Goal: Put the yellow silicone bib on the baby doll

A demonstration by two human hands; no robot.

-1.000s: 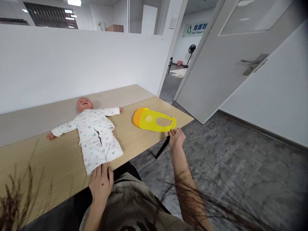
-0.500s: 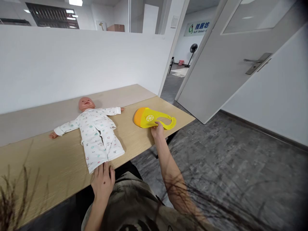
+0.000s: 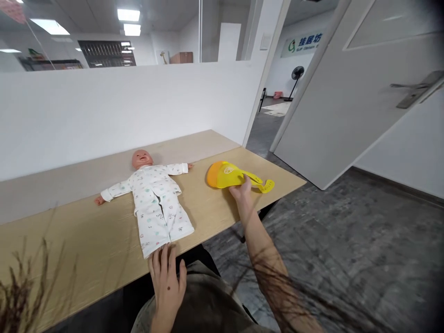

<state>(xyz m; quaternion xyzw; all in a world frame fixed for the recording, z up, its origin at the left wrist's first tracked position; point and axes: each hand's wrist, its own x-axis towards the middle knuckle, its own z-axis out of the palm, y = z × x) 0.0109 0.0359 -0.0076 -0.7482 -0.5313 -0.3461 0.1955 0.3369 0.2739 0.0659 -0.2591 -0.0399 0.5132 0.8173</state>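
Your right hand [image 3: 242, 189] is clamped on the bib [image 3: 229, 176]: thumb on top, fingers mostly hidden, probably underneath to back the floppy sheet. Bib's near the table's [image 3: 215, 215] right end, pocket pointing left, neck straps toward the near right corner; likely gripped mid-length for balance. Your left hand [image 3: 169, 277] is empty, fingers apart, at the near edge by the doll's [image 3: 156, 187] trouser hems; can't tell if it's steadying them. Doll's face-up, arms spread, leaving its front accessible.
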